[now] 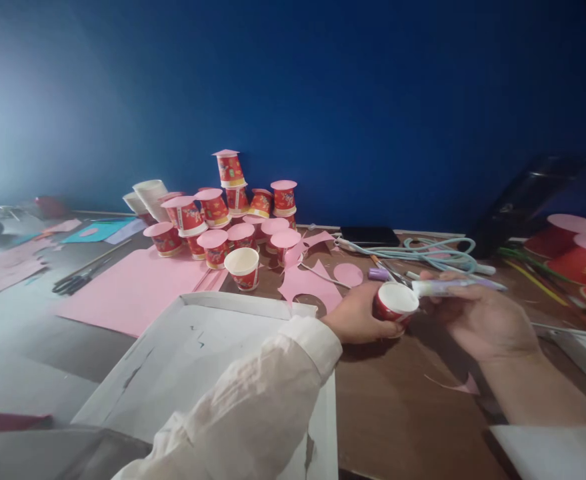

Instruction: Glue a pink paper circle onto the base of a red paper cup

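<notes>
My left hand (355, 313) grips a small red paper cup (395, 305) tilted on its side, its white inside facing me. My right hand (477, 319) holds a purple-and-white glue stick (453, 287) with its tip at the cup's rim. Both hands hover over the brown table (403, 407). A purple cap (379, 274) lies just behind the cup. A pink paper circle (348, 274) rests on the table beyond my left hand.
A pile of red cups capped with pink discs (233, 213) stands at the back, one open cup (243, 268) in front. Pink paper sheet (137, 290), scissors (77, 280), white tray (197, 360), pale cable (423, 252), and more red cups (583, 263) at right surround me.
</notes>
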{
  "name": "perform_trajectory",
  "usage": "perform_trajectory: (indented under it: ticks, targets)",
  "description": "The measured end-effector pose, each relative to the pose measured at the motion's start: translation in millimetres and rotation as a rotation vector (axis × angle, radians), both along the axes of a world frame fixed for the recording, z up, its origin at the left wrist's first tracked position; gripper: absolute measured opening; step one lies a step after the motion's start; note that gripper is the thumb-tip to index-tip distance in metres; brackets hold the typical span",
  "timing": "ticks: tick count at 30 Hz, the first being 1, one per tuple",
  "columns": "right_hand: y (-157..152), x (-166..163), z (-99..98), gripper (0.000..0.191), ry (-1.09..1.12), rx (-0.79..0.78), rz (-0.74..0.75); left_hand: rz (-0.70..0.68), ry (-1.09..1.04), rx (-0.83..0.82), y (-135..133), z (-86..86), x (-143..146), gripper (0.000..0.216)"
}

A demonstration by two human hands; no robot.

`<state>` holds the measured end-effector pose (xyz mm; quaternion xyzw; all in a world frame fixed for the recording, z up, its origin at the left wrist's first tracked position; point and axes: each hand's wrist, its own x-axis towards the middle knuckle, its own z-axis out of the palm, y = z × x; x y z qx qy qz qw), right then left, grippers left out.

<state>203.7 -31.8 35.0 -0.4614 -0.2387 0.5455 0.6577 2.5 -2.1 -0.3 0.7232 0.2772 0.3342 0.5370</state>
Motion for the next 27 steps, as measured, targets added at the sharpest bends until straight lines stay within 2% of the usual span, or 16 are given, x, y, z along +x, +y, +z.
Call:
perform_trajectory:
  ticks: [4, 10, 15, 19, 27]
  targets:
    - [-1.5, -0.9, 1.8, 0.031, -0.047, -0.005, -0.013, 0.005, 0.018, -0.020, -0.8, 1.2, -0.6, 0.051]
    - [-2.3, -0.8, 0.0, 0.027, -0.244, 0.123, -0.002, -0.005, 0.007, -0.037, -0.1, 0.2, 0.9, 0.051]
    - [-2.6, -1.8, -11.2, 0.027, -0.342, 0.227, -0.096, -0.008, -0.014, -0.029, 0.8, -1.9, 1.4, 0.053]
    - [-2.7, -2.9, -18.4, 0.029, -0.486, 0.222, -0.150, -0.005, 0.000, -0.053, -0.6, 1.2, 0.6, 0.052]
    - [-3.0, -5.9, -5.3, 0.035, -0.349, 0.271, -0.170, -0.023, -0.021, -0.050, 0.2, -1.3, 1.7, 0.052]
